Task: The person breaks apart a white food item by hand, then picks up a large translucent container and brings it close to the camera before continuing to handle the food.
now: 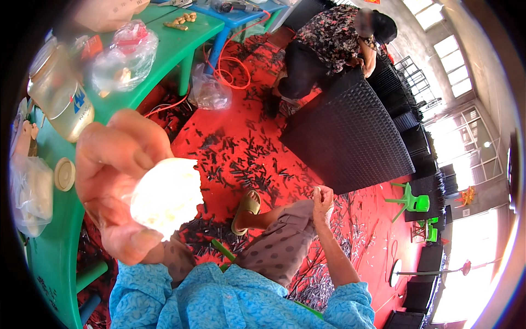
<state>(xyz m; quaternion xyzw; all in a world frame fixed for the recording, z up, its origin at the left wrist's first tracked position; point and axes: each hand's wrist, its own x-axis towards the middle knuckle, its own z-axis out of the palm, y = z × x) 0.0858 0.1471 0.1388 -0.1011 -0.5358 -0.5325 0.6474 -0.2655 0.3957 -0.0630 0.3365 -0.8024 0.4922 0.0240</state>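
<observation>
Held up close, my left hand (118,181) grips a white bun (167,197) between thumb and fingers. The bun is rounded on one side, torn and ragged on the other, and strongly overexposed. My right hand (323,204) hovers by my knee with its fingers pinched together; whatever they hold, if anything, is too small to make out. Beside my left hand, a large clear jar (61,104) stands on the green table (41,263). A pale round lid (64,174) and a clear plastic bag (33,192) lie close by.
Another person (334,41) bends over a black woven panel (350,137). Black scraps (246,159) litter the red floor (219,126). An orange-red hose (222,71) curls beside a blue table (235,16). Peanuts (181,21) lie on the green table. A green chair (411,203) stands at right.
</observation>
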